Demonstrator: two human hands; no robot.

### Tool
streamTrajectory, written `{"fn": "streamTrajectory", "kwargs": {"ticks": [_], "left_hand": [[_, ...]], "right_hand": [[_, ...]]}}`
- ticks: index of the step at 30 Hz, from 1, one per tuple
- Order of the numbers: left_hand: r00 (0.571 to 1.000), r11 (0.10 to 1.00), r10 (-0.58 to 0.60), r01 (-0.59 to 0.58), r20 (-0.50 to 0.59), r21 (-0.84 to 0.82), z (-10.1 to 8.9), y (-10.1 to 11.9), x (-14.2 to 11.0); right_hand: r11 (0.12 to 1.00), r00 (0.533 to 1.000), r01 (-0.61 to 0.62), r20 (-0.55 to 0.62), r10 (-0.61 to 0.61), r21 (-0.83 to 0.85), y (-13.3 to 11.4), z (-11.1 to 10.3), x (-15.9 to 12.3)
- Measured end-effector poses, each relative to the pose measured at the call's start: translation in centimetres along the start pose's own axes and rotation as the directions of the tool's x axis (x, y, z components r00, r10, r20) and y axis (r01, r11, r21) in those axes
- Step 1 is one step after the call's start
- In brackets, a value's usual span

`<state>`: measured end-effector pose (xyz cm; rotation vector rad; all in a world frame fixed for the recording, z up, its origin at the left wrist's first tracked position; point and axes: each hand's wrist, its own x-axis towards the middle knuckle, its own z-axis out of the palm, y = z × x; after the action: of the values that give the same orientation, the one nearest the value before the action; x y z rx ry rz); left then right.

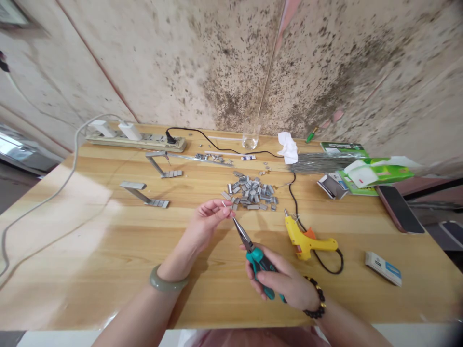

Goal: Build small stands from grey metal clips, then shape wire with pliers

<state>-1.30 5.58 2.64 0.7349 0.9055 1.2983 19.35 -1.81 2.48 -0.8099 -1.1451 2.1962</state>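
My right hand (280, 277) is wrapped round the teal handles of needle-nose pliers (257, 258). Their jaws point up and left to the fingertips of my left hand (210, 219). Thumb and fingers of that hand pinch a thin, pale, wire-like piece (224, 205), its lower end at the plier tips. Whether the jaws grip it is too small to tell. Just beyond lies a loose heap of grey staple strips (253, 190). Two angular shapes built from such strips, a nearer one (139, 192) and a farther one (159, 165), stand to the left.
A yellow glue gun (304, 238) with a black cord lies right of the pliers. Behind are a power strip (144, 142), a glass (251, 136), a tissue (288, 147) and a wire bundle (321, 163). A phone (401, 208) and small box (383, 268) lie right.
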Motion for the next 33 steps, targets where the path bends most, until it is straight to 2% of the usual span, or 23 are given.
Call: {"fn": "streamTrajectory", "kwargs": {"ticks": [4,12,17,20,24,28,33], "left_hand": [[0.998,0.995,0.066,-0.065,-0.006,0.08,-0.09,-0.07,0.1],[0.992,0.975,0.123,-0.116,-0.027,0.188,0.57,0.24,-0.2],[0.99,0.971,0.129,-0.116,-0.052,0.21,0.79,0.28,-0.25],[0.993,0.982,0.109,-0.101,-0.044,0.159,0.5,0.04,-0.08],[0.995,0.996,0.087,-0.088,-0.039,-0.003,0.03,-0.15,0.19],[0.999,0.993,0.037,-0.038,-0.015,-0.111,-0.11,-0.07,0.23],[0.999,0.991,-0.013,0.019,0.05,-0.132,-0.11,-0.26,0.08]], "right_hand": [[0.999,0.999,-0.023,-0.039,0.022,-0.028,-0.12,0.01,0.14],[0.996,0.994,-0.074,-0.079,0.07,-0.045,-0.32,0.19,0.26],[0.998,0.995,-0.059,-0.078,0.056,-0.028,-0.03,0.02,0.35],[1.0,0.999,-0.024,-0.049,0.024,0.004,0.04,-0.13,0.38],[0.996,0.999,0.013,0.033,-0.016,0.094,-0.15,-0.22,0.3],[0.982,0.994,-0.016,0.11,-0.004,0.187,-0.25,-0.4,0.24],[0.953,0.982,-0.05,0.191,-0.008,0.298,-0.06,-0.8,0.35]]}}
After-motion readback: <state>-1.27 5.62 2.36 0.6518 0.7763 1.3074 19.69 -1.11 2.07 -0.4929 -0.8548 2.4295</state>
